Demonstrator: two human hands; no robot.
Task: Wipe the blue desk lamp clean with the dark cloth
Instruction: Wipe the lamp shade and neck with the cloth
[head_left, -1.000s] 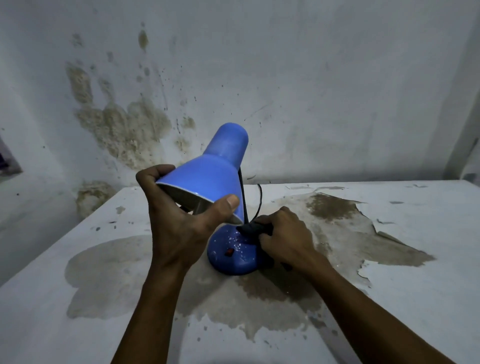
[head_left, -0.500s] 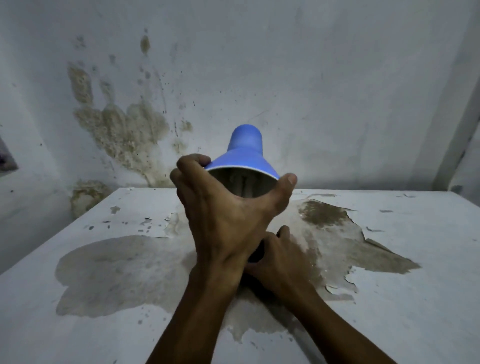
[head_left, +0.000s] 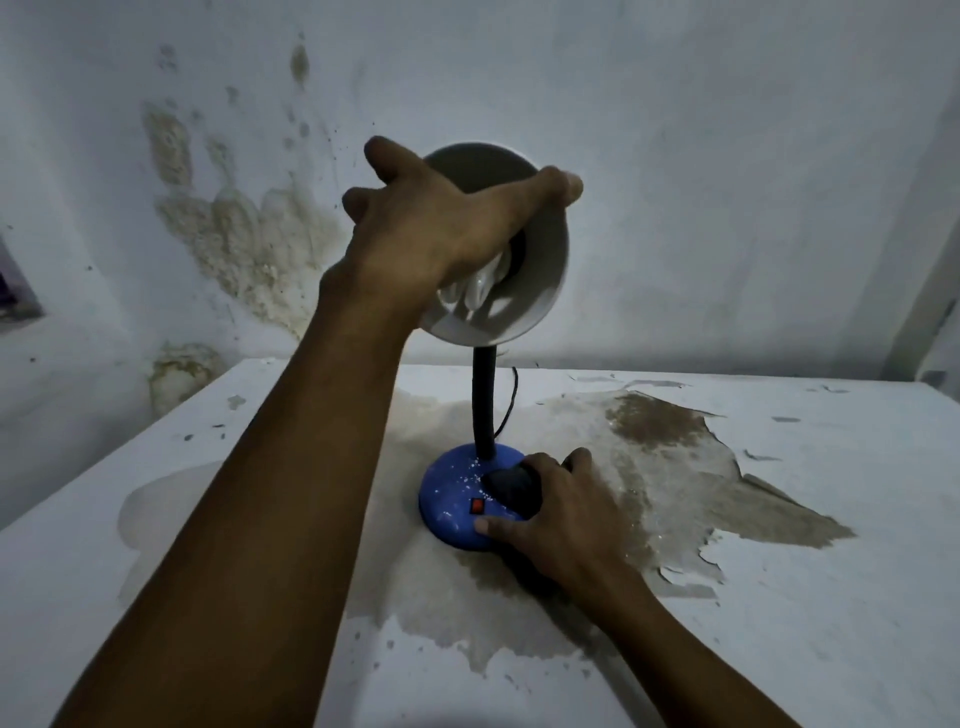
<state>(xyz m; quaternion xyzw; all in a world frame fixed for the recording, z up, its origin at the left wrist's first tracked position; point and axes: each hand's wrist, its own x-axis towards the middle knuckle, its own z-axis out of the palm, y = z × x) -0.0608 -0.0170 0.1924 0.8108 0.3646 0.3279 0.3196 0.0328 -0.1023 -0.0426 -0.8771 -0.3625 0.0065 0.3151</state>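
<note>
Two hands are busy: the shade (head_left: 540, 291) is gripped by the left hand (head_left: 441, 228), and the dark cloth (head_left: 511, 486) is squeezed by the right hand (head_left: 561, 514) on the lamp base (head_left: 452, 499), mid-worktop (head_left: 779, 597). If the shade is pulled hard, the lamp could be tipped, or the bulb (head_left: 475, 293) bumped.

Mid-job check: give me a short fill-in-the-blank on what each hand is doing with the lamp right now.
1. The left hand grips the rim of the lamp's ____.
2. The right hand presses the dark cloth onto the lamp's blue ____.
3. The small switch on the lamp is ____ in colour.
4. The shade's opening faces ____ the camera.

Missing words: shade; base; red; toward
</note>
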